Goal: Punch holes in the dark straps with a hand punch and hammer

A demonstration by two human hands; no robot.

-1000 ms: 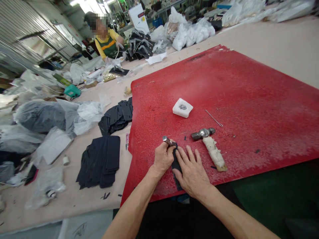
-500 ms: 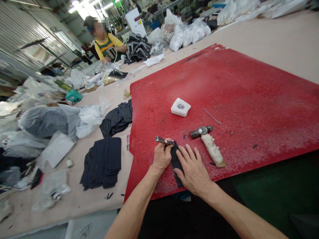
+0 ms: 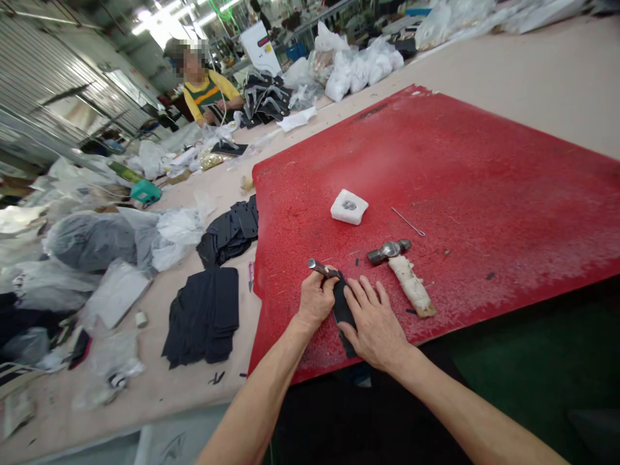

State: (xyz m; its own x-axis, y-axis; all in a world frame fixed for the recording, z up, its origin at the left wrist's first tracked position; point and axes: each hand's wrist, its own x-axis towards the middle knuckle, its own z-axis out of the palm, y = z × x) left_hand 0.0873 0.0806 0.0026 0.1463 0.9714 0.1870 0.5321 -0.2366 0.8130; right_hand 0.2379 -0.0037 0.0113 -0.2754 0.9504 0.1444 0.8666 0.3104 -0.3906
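My left hand (image 3: 316, 298) is closed around a metal punch (image 3: 321, 268), whose shiny end tilts up to the left. Its lower tip, hidden by my fingers, is by the top of a dark strip (image 3: 343, 312) lying on the red board (image 3: 436, 161). My right hand (image 3: 375, 323) lies flat on that strip with fingers spread. Right of it rests a ball-peen hammer (image 3: 409, 284), its handle wrapped in whitish material. Beyond the hands sit a white block (image 3: 349, 206) with a dark smudge and a thin metal pin (image 3: 408, 221) with a looped end.
Left of the board lie a stack of dark cut pieces (image 3: 202, 316) and another pile of dark pieces (image 3: 228, 231). Plastic bags (image 3: 92, 239) crowd the far left. A co-worker (image 3: 210, 93) in yellow sits across the table. The board's near edge lies close to my forearms.
The punch's upper end has tipped a little to the right and up in my left hand. My right hand stays on the strip. The view has shifted slightly.
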